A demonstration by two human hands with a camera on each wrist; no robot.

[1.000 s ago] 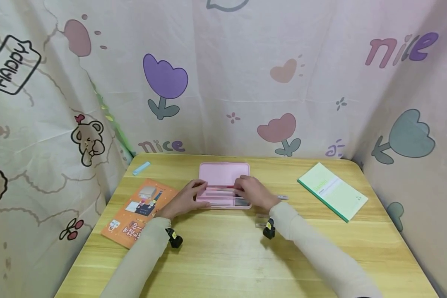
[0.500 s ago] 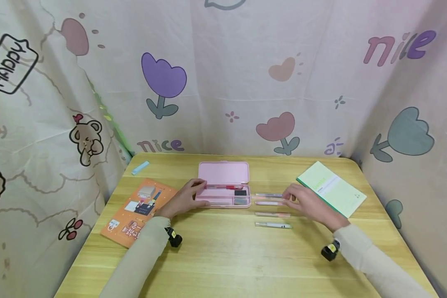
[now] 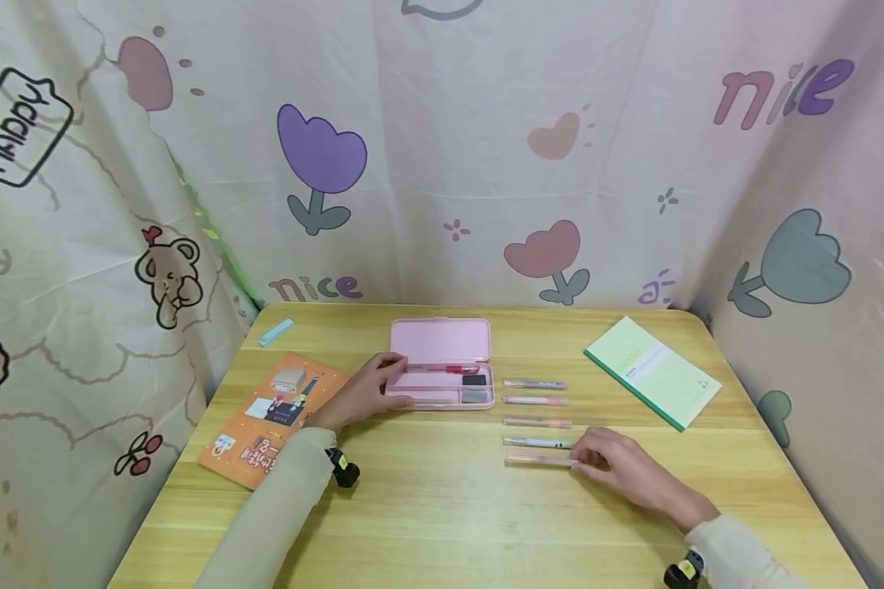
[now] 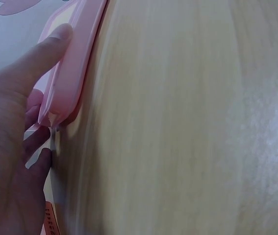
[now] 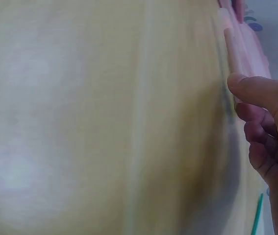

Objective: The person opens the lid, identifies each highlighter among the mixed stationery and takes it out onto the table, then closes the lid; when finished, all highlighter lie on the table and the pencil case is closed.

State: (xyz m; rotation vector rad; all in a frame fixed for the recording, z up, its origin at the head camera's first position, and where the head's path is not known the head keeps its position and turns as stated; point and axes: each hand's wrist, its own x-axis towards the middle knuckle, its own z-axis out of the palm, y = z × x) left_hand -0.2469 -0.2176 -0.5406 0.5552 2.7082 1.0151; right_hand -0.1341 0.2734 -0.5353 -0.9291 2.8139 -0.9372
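An open pink pencil case (image 3: 442, 394) lies at the table's middle with its lid folded back. My left hand (image 3: 368, 388) grips its left end, thumb on the front edge, as the left wrist view also shows. Inside are a red-capped pen (image 3: 457, 369), a black block (image 3: 475, 380) and a grey block (image 3: 475, 397). My right hand (image 3: 626, 466) pinches the right end of a pale pinkish pen (image 3: 538, 460). That pen lies level, nearest me in a row of several. Behind it are a white pen (image 3: 534, 442), an orange-pink pen (image 3: 536, 422), a pink pen (image 3: 534, 401) and a purplish pen (image 3: 534, 384).
An orange booklet (image 3: 265, 425) lies left of the case, partly under my left forearm. Farther back on that side is a small light-blue strip (image 3: 276, 332). A pale green notebook (image 3: 651, 372) sits at the back right. Patterned curtains (image 3: 442, 164) enclose the wooden table (image 3: 449, 507).
My right hand has gone from the case out to the right, then toward me with the pale pinkish pen, bringing it to the row's near end. My left hand stays on the case.
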